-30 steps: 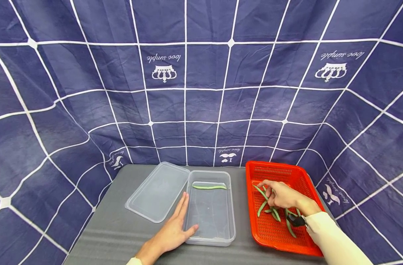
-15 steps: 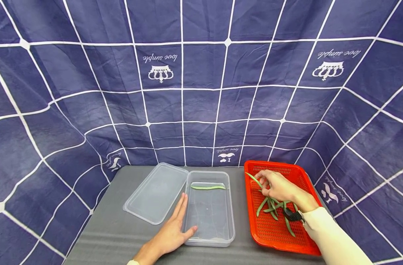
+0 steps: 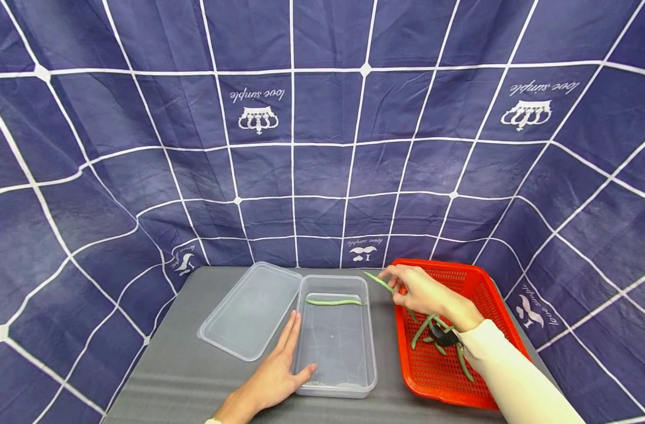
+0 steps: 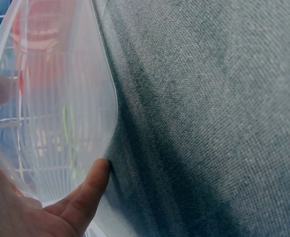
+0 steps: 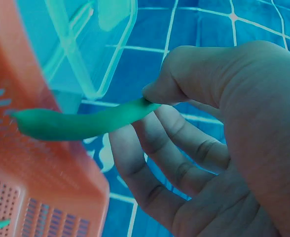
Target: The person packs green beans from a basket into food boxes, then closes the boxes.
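Pinching one end of a green bean, thumb against fingertips: right hand. Clock directions below are as the head view shows them.

Green bean: slender, slightly curved; gripped near one end, the greater length projecting past the fingertips toward ten o'clock, its free tip off the basket's rim. In the right wrist view, thumb on the upper side, fingers curled beneath, palm clear of the bean.

Red basket: perforated plastic, below the right hand, its bulk toward five o'clock from it. Contents: several loose beans, lying at various angles, some hidden by the wrist.

Clear container: rectangular, at eight o'clock from the right hand, apart from the basket. Contents: one bean lying crosswise, near the twelve o'clock end.

Left hand: at the container's eight o'clock side. Fingers straight and close together along the wall, thumb spread away from them over the near corner; nothing grasped.

Clear lid: flat, at eleven o'clock from the left hand, set slantwise just beside the container.

Wrist and arm, right: black wristband; cream sleeve, running toward five o'clock.

Support: grey tabletop. Surround: blue cloth, white grid lines, inverted lettering and crown motifs.
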A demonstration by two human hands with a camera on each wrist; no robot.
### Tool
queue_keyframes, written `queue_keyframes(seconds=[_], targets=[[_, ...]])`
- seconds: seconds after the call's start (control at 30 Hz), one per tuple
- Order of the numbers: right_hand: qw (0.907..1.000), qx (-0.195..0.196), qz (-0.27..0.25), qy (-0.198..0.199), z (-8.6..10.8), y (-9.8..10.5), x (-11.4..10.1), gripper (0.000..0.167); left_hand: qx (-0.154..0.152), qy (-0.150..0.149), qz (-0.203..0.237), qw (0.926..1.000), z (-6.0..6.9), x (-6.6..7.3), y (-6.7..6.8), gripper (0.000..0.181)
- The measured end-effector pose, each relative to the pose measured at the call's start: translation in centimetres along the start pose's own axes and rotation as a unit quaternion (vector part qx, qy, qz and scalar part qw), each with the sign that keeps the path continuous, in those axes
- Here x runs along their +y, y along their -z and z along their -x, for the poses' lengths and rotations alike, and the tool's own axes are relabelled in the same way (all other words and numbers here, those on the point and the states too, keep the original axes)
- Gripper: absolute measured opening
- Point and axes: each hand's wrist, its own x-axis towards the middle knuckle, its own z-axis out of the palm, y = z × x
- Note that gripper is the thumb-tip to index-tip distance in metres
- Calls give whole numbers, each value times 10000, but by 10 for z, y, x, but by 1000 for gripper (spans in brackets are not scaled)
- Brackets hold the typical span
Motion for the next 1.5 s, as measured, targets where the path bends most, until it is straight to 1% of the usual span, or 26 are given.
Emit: queue_keyframes(seconds=[0.1, 0.3, 0.47, 0.83, 1.0, 1.17, 1.33, 1.5], targets=[[9999, -111, 79, 46, -12, -4, -5, 51, 14, -3, -20, 10000, 0, -1, 0, 120], [9991, -331, -15, 278, -34, -13, -14, 52, 27, 16, -13, 10000, 0, -2, 1, 120], [9981, -391, 44, 464, -52, -21, -21, 51, 80, 19, -18, 10000, -2, -3, 1, 119], [9955, -614, 99, 711, -84, -40, -35, 49, 104, -1, -70, 9999, -2, -3, 2, 119], [9949, -718, 124, 696, -98, -49, -37, 48, 121, -21, -91, 9999, -2, -4, 2, 119], [9945, -798, 252, 624, -109, -60, -37, 47, 63, 1, -36, 10000, -2, -4, 1, 120], [9949, -762, 314, 581, -117, -71, -33, 45, 52, 9, -39, 10000, -2, -4, 0, 120], [9950, -771, 405, 481, -119, -81, -27, 42, 58, -20, -51, 10000, 0, -1, -1, 120]])
